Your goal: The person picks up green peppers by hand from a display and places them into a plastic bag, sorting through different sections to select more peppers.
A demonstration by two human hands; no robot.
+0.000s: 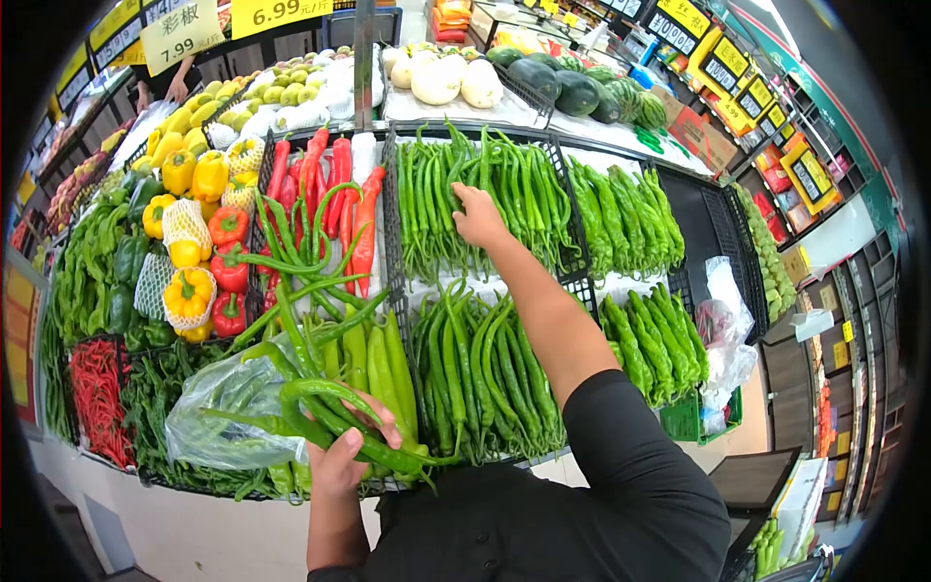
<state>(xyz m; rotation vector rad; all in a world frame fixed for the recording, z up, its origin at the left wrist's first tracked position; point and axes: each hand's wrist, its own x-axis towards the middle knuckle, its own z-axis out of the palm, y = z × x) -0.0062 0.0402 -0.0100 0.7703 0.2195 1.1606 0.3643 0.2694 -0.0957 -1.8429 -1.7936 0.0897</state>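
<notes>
A handful of long green chili peppers (330,415) is gripped in my left hand (341,458), thumb pressed over them, at the front edge of the display. Beside that hand a clear plastic bag (228,412) lies crumpled over the produce, and more loose green peppers rise behind it. My right hand (478,223) reaches across to the back crate, its index finger stretched onto the neatly lined-up green chili peppers (529,199). Below my right forearm is another row of long green peppers (475,364). Red chili peppers (365,233) lie left of the back crate.
Yellow bell peppers (189,294), red bell peppers (229,270) and small red chilies (100,393) fill the left side. White melons (436,82) and watermelons (577,95) stand behind. On the right are more green peppers (655,339) and a hanging plastic bag (725,339). Another person's hand (176,90) shows at back left.
</notes>
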